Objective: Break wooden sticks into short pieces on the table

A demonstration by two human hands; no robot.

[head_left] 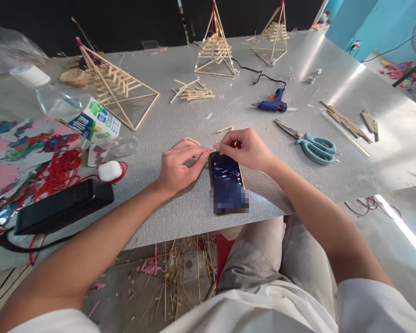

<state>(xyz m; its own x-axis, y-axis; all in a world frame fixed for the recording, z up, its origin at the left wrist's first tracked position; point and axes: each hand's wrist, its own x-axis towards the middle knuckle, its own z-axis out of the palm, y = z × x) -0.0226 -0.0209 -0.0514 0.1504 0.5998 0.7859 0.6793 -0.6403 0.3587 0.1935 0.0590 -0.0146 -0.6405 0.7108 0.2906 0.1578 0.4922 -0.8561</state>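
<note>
My left hand [182, 165] and my right hand [244, 149] meet at the fingertips over the top end of a phone [227, 173]. Both are closed in a pinch on a small pale wooden stick [212, 151], mostly hidden by the fingers. Behind the knuckles of my left hand another pale stick end [192, 140] shows. Just beyond my right hand, short joined sticks [225, 130] lie on the table. The phone lies flat with its screen lit, its lower part blurred out. Farther back is a loose pile of short sticks [194, 94].
Stick pyramid frames [213, 51] stand at the back. A blue glue gun [273, 101] and scissors [317, 147] lie to the right, near flat wooden strips [346, 121]. On the left are a plastic bottle [72, 108], red cord [60, 171], a white earbud case [110, 171] and a black device [64, 206].
</note>
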